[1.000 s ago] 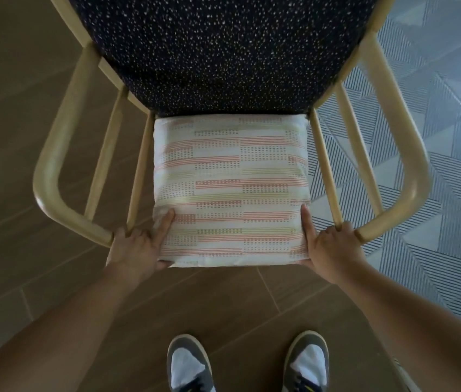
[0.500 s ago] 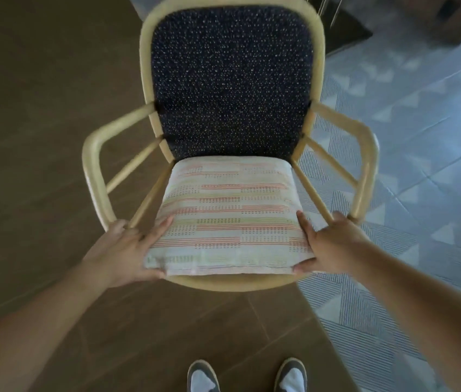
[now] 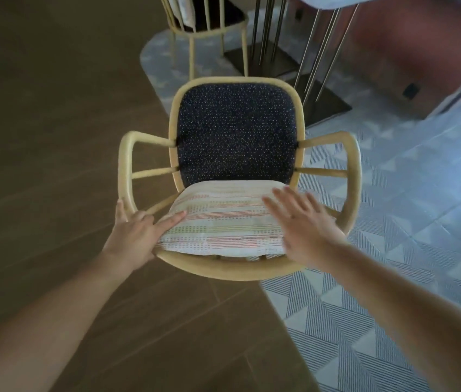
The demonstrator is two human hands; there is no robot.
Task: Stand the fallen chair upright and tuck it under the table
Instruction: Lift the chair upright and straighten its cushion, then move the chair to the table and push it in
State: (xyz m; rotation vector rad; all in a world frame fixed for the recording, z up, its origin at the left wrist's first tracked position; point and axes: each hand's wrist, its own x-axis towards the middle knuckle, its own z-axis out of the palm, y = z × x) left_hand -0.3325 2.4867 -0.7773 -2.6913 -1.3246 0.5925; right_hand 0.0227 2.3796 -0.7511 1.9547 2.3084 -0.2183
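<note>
Since the earlier frame, your right hand (image 3: 304,224) has released the seat edge and now hovers blurred over the cushion's right side, fingers spread and holding nothing. The pale-yellow wooden armchair with a dark speckled backrest (image 3: 236,140) stands upright, farther from you than before, straddling the border between the brown plank floor (image 3: 39,137) and the blue-grey patterned rug (image 3: 410,222). A white cushion with orange and green stripes (image 3: 223,222) lies on its seat. Your left hand (image 3: 136,233) grips the seat frame at the front left corner, thumb beside the armrest post, index finger extended onto the cushion. Beyond the backrest stands the table base of thin metal rods on a dark plate (image 3: 303,60), with a second pale-yellow chair (image 3: 209,24) near it.
</note>
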